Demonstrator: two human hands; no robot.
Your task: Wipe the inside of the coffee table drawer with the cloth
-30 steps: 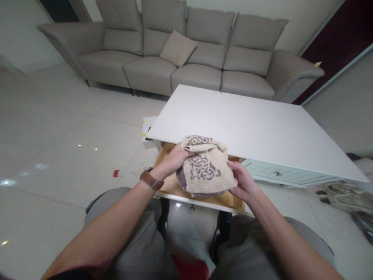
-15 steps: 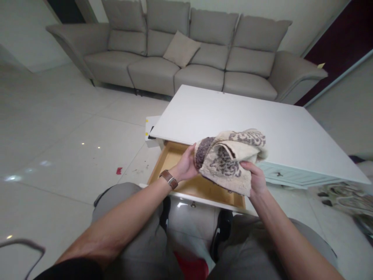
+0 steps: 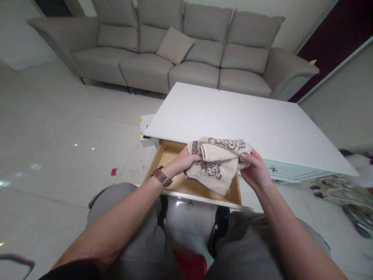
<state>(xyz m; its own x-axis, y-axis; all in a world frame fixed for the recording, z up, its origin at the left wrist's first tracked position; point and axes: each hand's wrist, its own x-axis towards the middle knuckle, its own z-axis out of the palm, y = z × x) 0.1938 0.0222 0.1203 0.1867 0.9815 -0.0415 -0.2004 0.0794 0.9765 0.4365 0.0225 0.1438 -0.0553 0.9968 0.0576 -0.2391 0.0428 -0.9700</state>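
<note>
A cream towel (image 3: 220, 165) with dark purplish-brown patterns is bunched and partly folded between my two hands. My left hand (image 3: 186, 160) grips its left side, with the thumb lying over the cloth. At its upper right edge, my right hand (image 3: 255, 167) pinches the fabric between thumb and fingers. Beneath the towel is a pulled-out wooden drawer (image 3: 166, 155) with a white front and a small knob (image 3: 190, 202). The towel's lower corner hangs over the drawer and hides part of its inside.
The white coffee table (image 3: 233, 116) stands just beyond my hands, with a grey sofa (image 3: 145, 70) behind it. A white box (image 3: 145, 130) sits on the floor at the table's left end. A red scrap (image 3: 114, 171) lies on the tiles. Cloth-like items (image 3: 340, 190) lie at the right.
The towel has moved left and flattened somewhat, with a folded strip now across its middle. My left thumb has come over onto the cloth. The view has shifted slightly.
</note>
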